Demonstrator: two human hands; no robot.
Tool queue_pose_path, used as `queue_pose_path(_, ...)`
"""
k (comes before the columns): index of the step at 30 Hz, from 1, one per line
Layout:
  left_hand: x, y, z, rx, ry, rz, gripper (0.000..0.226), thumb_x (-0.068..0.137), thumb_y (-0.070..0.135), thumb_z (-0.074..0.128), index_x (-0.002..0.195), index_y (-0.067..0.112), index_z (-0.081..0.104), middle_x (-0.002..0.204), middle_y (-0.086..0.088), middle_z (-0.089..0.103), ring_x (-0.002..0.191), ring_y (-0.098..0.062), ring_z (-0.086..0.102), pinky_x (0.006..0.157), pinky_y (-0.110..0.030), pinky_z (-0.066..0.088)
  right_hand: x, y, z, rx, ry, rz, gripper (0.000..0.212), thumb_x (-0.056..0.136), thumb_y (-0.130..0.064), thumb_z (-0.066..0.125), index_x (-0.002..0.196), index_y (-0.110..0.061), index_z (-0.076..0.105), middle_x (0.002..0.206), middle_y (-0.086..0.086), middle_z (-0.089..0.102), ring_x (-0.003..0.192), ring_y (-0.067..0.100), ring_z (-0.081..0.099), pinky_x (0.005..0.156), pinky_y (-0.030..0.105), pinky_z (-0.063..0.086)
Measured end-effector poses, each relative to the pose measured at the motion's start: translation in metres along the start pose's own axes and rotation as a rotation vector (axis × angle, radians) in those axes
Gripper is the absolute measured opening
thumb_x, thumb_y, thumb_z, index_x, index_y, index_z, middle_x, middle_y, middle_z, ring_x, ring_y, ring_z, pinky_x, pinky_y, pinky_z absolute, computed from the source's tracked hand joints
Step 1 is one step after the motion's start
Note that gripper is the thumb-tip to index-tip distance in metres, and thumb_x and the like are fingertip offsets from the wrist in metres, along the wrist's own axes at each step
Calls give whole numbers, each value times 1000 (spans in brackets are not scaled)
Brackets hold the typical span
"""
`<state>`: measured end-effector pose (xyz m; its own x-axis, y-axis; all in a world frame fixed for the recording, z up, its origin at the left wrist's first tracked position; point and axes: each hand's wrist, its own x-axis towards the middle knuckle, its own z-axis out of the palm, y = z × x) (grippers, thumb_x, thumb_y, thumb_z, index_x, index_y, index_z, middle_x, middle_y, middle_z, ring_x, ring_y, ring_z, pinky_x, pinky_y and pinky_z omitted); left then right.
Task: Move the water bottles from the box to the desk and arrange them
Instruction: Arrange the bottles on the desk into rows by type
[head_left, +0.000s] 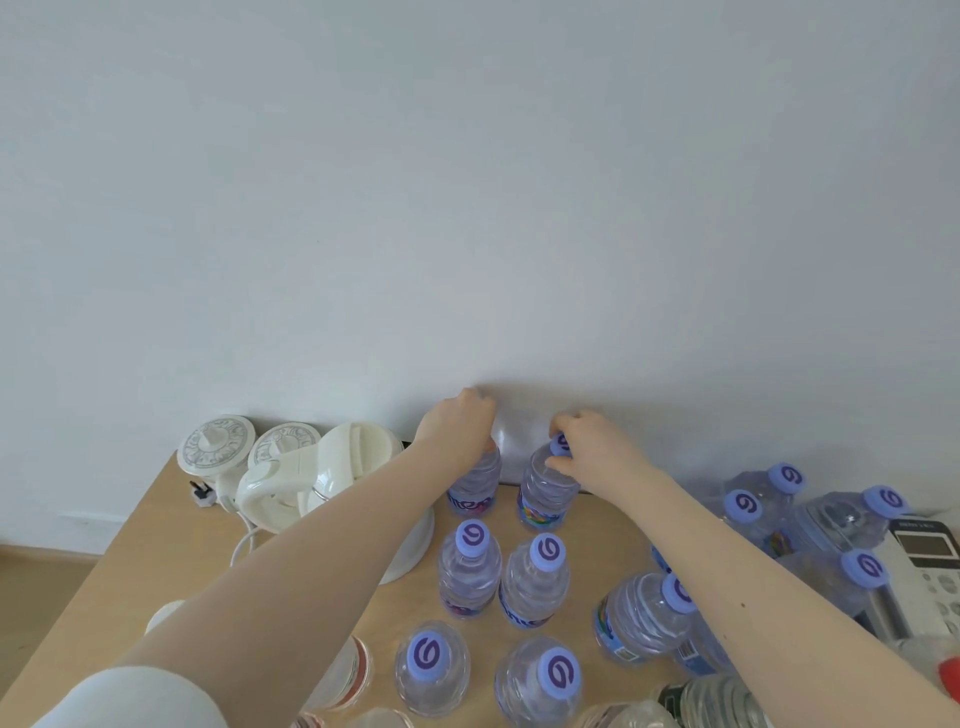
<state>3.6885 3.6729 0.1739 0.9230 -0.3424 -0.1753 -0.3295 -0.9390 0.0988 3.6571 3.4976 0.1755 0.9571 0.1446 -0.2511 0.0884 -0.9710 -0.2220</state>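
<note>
A white wall stands behind the tabletop. Eleven water bottles show on it. At the back, the left hand grips the left bottle by its top, and the right hand grips the right bottle by its cap

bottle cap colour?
Light purple caps with a darker purple swirl; head view.
</note>
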Motion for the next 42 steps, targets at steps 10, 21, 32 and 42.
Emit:
queue_pose_path(10, 0, 2, 1, 3, -1, -17, 18, 97, 10, 51, 113, 1, 50, 117, -17, 48, 104, -37, 56, 68, -34, 39, 4, -6, -1, 46, 5, -134, 38, 83, 11, 47, 112, -7, 64, 115, 11, 54, 105, 29, 53, 87, 34, 43)
queue_pose_path(21, -3, 3, 2, -3, 6, -32, 19, 96, 7, 51, 114, 1, 51, 117, -17, 49, 104, -36, 57, 68, -33, 39, 5, -8, 4, 63, 48, 11, 26, 91, -11, 60, 116, -5, 59, 112, 14, 58, 100, 33, 57, 82, 36, 46)
queue_pose_path(32, -7, -3, -3, -12, 1, -24, 18, 96, 7, 50, 113, 1, 51, 116, -16, 47, 102, -36, 56, 69, -34, 39, 8, -19, 8, 39, 45, -51, 35, 92, -3, 55, 125, -13, 56, 114, 12, 53, 102, 33, 56, 84, 37, 47)
queue_pose_path(42, -10, -17, -5, -12, -9, -59, 21, 96, 15, 53, 111, 0, 52, 114, -18, 49, 102, -37, 56, 70, -35, 40, 14, -37, 11, 32, 53, -71, 36, 92, -3, 53, 127, -13, 55, 112, 12, 52, 100, 33, 57, 81, 37, 48)
